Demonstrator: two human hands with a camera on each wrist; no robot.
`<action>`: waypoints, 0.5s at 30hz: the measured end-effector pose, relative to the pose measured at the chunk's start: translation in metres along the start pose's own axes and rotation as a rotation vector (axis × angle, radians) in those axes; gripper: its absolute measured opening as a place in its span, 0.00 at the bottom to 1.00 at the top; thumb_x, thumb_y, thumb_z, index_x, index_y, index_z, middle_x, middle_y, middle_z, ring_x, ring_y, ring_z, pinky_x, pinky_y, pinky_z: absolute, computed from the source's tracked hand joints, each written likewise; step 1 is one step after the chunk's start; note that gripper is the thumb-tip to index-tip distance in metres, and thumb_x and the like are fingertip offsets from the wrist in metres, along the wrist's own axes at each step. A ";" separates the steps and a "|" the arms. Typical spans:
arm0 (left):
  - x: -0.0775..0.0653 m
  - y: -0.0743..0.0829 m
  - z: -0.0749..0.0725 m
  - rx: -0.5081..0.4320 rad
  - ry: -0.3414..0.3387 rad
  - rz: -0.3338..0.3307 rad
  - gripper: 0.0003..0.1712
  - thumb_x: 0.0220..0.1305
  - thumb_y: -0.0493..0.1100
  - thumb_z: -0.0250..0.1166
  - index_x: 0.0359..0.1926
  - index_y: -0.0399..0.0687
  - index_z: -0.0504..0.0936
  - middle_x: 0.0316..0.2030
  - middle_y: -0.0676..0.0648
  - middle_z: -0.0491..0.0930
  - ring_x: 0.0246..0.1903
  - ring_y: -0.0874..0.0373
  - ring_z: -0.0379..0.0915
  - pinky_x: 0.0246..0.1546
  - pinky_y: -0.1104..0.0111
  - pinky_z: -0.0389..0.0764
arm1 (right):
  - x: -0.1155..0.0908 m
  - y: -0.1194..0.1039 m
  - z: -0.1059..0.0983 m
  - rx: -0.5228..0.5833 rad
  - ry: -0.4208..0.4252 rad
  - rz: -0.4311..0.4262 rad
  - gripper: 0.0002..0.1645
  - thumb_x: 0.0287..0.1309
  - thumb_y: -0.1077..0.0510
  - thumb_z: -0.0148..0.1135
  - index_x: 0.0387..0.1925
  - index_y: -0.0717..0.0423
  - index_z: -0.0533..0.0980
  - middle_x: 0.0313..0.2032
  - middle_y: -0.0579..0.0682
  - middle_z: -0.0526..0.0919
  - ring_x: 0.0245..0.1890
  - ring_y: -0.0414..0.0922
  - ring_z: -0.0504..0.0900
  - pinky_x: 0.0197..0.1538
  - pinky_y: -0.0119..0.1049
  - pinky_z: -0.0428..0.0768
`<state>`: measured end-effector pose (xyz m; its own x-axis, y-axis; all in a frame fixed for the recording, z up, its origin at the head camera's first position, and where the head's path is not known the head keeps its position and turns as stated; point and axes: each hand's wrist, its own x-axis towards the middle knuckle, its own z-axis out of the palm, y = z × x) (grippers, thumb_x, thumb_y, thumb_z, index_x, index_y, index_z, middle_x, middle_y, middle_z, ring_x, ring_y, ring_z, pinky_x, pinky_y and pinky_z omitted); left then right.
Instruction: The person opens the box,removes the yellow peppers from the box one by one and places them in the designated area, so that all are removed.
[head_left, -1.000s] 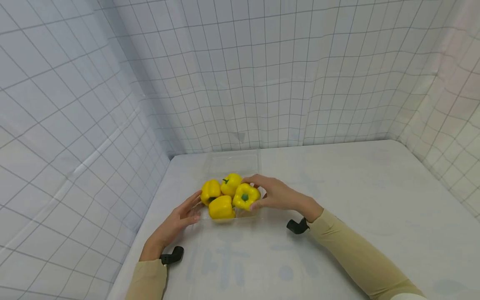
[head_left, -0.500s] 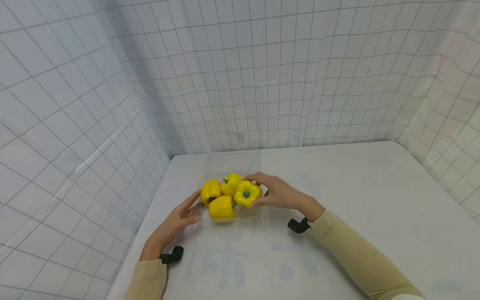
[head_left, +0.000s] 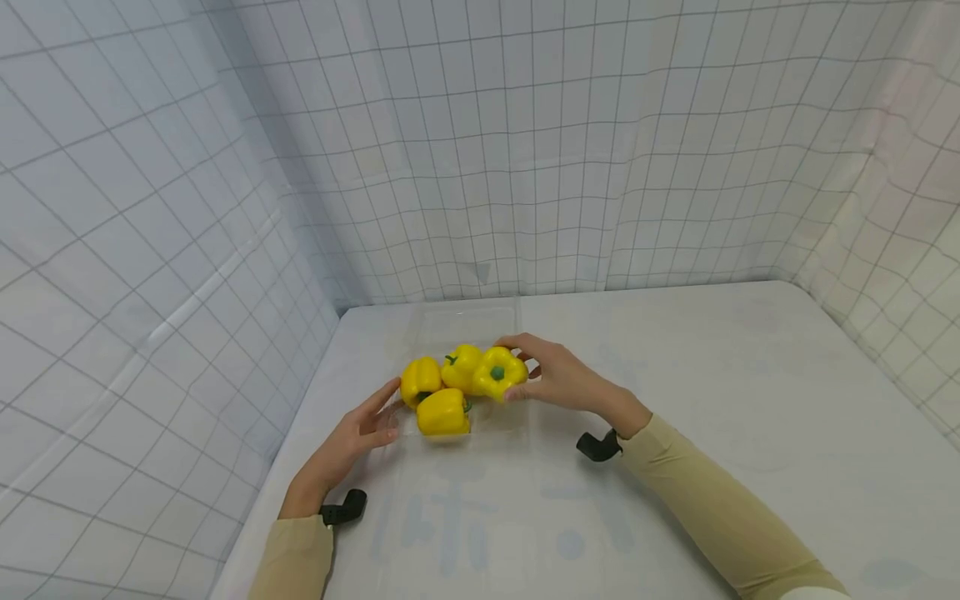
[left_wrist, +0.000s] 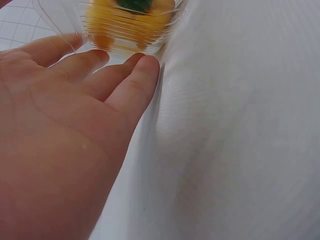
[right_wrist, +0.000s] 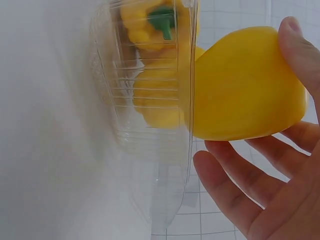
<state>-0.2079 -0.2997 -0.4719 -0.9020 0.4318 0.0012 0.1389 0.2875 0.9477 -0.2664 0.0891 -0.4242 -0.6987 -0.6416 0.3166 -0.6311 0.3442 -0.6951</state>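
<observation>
In the head view, my right hand (head_left: 558,379) grips a yellow bell pepper (head_left: 498,371) with its green stem facing the camera. The right wrist view shows this pepper (right_wrist: 245,90) raised above the rim of a clear plastic clamshell container (right_wrist: 145,145), thumb on one side and fingers on the other. Inside the container lie three more yellow peppers: one at the left (head_left: 420,377), one at the back (head_left: 459,367) and one in front (head_left: 442,413). My left hand (head_left: 345,437) has its fingers extended at the container's left side, fingertips right against the ribbed wall (left_wrist: 130,30).
The container's clear lid (head_left: 465,321) lies folded open behind the peppers. A white cloth-like surface (head_left: 675,358) covers the table. Gridded white curtains (head_left: 525,167) enclose the back and both sides. A black wrist camera (head_left: 597,447) sits on each wrist.
My right hand has lifted the pepper it holds slightly up and to the back right, away from the front pepper. The left hand stays at the container's left side.
</observation>
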 end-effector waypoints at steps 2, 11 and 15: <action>0.000 0.000 0.000 -0.004 0.002 -0.003 0.44 0.71 0.39 0.60 0.81 0.62 0.50 0.79 0.56 0.44 0.76 0.45 0.44 0.70 0.42 0.50 | 0.001 0.001 -0.001 0.011 0.005 0.012 0.47 0.53 0.38 0.74 0.71 0.46 0.66 0.64 0.38 0.72 0.56 0.44 0.76 0.49 0.42 0.83; -0.002 0.001 0.000 -0.009 -0.005 -0.010 0.43 0.72 0.39 0.60 0.81 0.63 0.49 0.79 0.57 0.44 0.76 0.47 0.45 0.70 0.47 0.51 | 0.000 0.004 -0.001 0.058 0.030 0.028 0.43 0.54 0.39 0.74 0.69 0.41 0.67 0.63 0.36 0.73 0.56 0.41 0.76 0.48 0.35 0.83; -0.001 0.001 0.000 -0.007 -0.010 -0.005 0.43 0.73 0.39 0.59 0.81 0.63 0.49 0.79 0.57 0.44 0.76 0.47 0.45 0.70 0.50 0.52 | -0.001 0.003 -0.004 0.047 0.059 0.030 0.43 0.54 0.37 0.74 0.68 0.40 0.68 0.62 0.35 0.74 0.54 0.41 0.78 0.47 0.34 0.83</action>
<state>-0.2071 -0.2993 -0.4712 -0.8984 0.4392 -0.0066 0.1316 0.2836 0.9499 -0.2689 0.0931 -0.4240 -0.7365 -0.5893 0.3320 -0.5941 0.3289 -0.7341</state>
